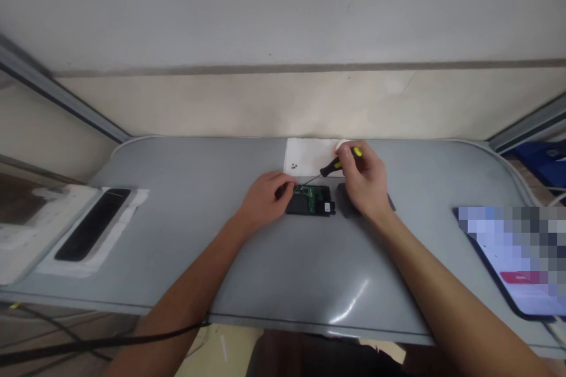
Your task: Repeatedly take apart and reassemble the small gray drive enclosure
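The open device point(299, 206) lies at the centre of the frame: flat black casing, green circuit board point(312, 193) bared, a pale square point(327, 207) at lower right. My right hand point(366, 177) grasps a black-and-yellow screwdriver point(329, 169), its shaft slanting to the board's upper left. My left hand point(266, 199) curls at the device's left end; whether it grips, I cannot tell.

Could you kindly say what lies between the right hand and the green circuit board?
In the head view, a black-and-yellow screwdriver reaches from the right hand towards the board; a dark flat piece lies alongside.
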A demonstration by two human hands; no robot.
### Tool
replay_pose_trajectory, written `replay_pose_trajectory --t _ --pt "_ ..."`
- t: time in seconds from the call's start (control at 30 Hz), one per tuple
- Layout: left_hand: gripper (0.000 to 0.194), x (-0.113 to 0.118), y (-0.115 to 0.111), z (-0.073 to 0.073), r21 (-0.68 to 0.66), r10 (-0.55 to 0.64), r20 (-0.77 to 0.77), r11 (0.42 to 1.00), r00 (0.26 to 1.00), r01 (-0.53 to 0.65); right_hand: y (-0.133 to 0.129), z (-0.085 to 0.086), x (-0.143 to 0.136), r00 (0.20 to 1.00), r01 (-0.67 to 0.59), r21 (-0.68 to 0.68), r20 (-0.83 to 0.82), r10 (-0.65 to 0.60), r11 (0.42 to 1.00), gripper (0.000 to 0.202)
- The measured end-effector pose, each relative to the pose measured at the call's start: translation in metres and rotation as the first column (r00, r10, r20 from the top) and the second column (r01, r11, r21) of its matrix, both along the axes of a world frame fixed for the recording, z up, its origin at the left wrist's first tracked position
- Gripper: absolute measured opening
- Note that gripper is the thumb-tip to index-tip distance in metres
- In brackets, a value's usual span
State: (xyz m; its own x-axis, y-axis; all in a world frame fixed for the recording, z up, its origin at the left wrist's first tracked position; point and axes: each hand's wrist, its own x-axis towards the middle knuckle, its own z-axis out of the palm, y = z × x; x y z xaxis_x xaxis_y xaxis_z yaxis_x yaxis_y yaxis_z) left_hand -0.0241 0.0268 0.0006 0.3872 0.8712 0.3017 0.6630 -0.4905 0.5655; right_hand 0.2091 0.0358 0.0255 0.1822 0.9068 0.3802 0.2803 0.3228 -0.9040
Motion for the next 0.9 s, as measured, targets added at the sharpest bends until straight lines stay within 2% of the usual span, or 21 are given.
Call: replay_pose_trajectory --t 0.3,0.43,0.57,0.67,0.73,0.77,0.83,0.9 --pt "0.021 0.0 0.001 -0.002 0.031 -0.035 -0.003 0.999 0.999 0.035 -0.004 0.007 -0.005 0.998 -0.027 -0.014 0.056 0.028 1.0 0.036" --pt "0.022 0.0 0.002 -0.001 0.016 -0.048 0.006 0.999 0.999 0.048 -0.002 0.025 -0.011 0.979 -0.15 -0.06 0.13 0.156 0.987 0.032" --pt "0.023 -0.001 0.003 -0.003 0.018 -0.057 0.011 0.998 0.998 0.057 0.007 0.049 -0.024 0.915 -0.271 -0.079 0.288 0.282 0.959 0.029" --pt "0.023 0.0 0.003 -0.003 0.019 -0.037 -0.001 0.999 0.999 0.037 0.021 0.054 -0.04 0.902 -0.286 0.002 0.337 0.269 0.958 0.034" --pt "0.023 0.0 0.003 -0.002 0.023 -0.041 -0.006 0.999 0.999 0.042 0.029 0.048 -0.051 0.943 -0.275 0.082 0.217 0.252 0.958 0.036" --pt "0.023 0.0 0.003 -0.002 0.026 -0.048 -0.008 0.998 0.999 0.049 0.032 0.043 -0.056 0.949 -0.306 0.088 0.114 0.296 0.948 0.032" --pt "0.024 -0.001 0.002 -0.002 0.037 -0.058 -0.013 0.998 0.998 0.058 0.033 0.035 -0.064 0.911 -0.38 0.08 -0.139 0.387 0.922 0.026" --pt "0.024 -0.001 0.002 -0.003 0.043 -0.055 -0.026 0.998 0.998 0.056 0.029 0.027 -0.067 0.861 -0.401 0.068 -0.312 0.402 0.913 0.029"
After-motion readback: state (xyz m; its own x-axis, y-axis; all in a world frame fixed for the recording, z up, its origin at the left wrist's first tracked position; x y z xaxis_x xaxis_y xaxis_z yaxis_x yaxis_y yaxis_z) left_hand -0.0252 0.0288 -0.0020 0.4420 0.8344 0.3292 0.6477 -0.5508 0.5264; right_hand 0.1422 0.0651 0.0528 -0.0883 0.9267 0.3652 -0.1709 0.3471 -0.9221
